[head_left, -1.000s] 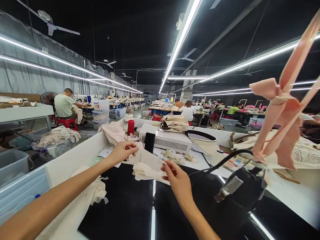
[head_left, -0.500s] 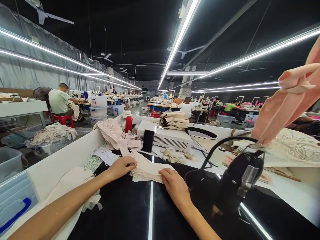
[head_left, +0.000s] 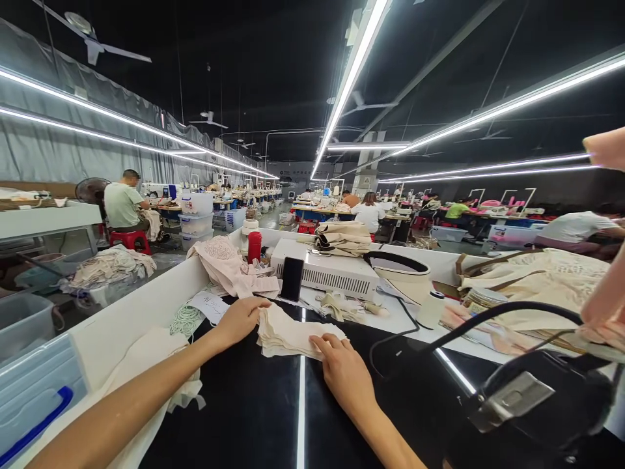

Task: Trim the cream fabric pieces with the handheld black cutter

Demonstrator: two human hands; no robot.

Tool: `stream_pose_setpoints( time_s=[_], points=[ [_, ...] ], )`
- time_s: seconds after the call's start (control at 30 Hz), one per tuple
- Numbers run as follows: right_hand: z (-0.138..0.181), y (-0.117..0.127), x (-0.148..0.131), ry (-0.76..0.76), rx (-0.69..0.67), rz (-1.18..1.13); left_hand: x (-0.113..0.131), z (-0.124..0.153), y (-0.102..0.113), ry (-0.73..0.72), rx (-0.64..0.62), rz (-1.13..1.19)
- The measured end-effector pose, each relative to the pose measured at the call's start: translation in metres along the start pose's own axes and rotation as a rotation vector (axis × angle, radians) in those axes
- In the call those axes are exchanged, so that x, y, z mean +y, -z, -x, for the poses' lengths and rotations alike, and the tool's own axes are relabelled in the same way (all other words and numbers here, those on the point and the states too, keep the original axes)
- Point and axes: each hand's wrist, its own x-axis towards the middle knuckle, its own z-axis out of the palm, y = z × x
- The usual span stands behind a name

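A short stack of cream fabric pieces [head_left: 288, 331] lies on the glossy black tabletop [head_left: 244, 410] in front of me. My left hand [head_left: 241, 320] is closed, thumb and fingers pinching the stack's upper left corner. Over the stack's right end, my right hand [head_left: 346, 368] rests with slightly bent, spread fingers; its thumb is hidden. To the right stands a black device with a metal plate [head_left: 517, 398] and a curved black cable, partly out of view. Pink cloth [head_left: 605, 286] hangs above it.
Behind the stack are a phone [head_left: 291, 279], a white vented box [head_left: 325, 270] with folded cloth on top, a red bottle [head_left: 254, 247] and a sun visor [head_left: 405, 273]. Green cord [head_left: 186, 319] and more cream fabric [head_left: 146, 365] lie left. Co-workers sit at machines beyond.
The black device and pink cloth have shifted right in view. My left hand has moved slightly up along the stack's corner; my right hand's fingers still rest on its right end.
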Motion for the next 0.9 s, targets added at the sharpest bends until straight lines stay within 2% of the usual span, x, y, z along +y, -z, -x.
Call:
stream_pose_setpoints(
  time_s=[0.1,0.23,0.43,0.6,0.73,0.8,0.9],
  points=[
    [0.000,0.001,-0.003,0.014,-0.003,0.011,0.010,-0.016,-0.003,0.001,0.019,0.011],
    [0.002,0.003,-0.004,0.035,-0.002,0.022,0.015,-0.025,-0.015,-0.015,-0.095,0.007],
    [0.007,-0.001,-0.001,-0.003,0.014,0.030,-0.006,-0.014,-0.027,0.022,-0.310,-0.059],
    [0.008,-0.004,-0.002,-0.027,0.004,0.023,-0.019,-0.008,-0.028,0.106,-0.342,-0.091],
    [0.012,-0.001,-0.012,-0.012,-0.006,-0.003,-0.021,-0.003,-0.007,0.119,-0.289,-0.088],
    [0.017,0.003,-0.020,0.019,-0.006,-0.033,-0.024,0.004,0.015,0.114,-0.238,-0.092],
    [0.030,0.007,-0.033,0.100,-0.009,-0.100,-0.030,0.026,0.058,0.131,-0.155,-0.124]
  ],
)
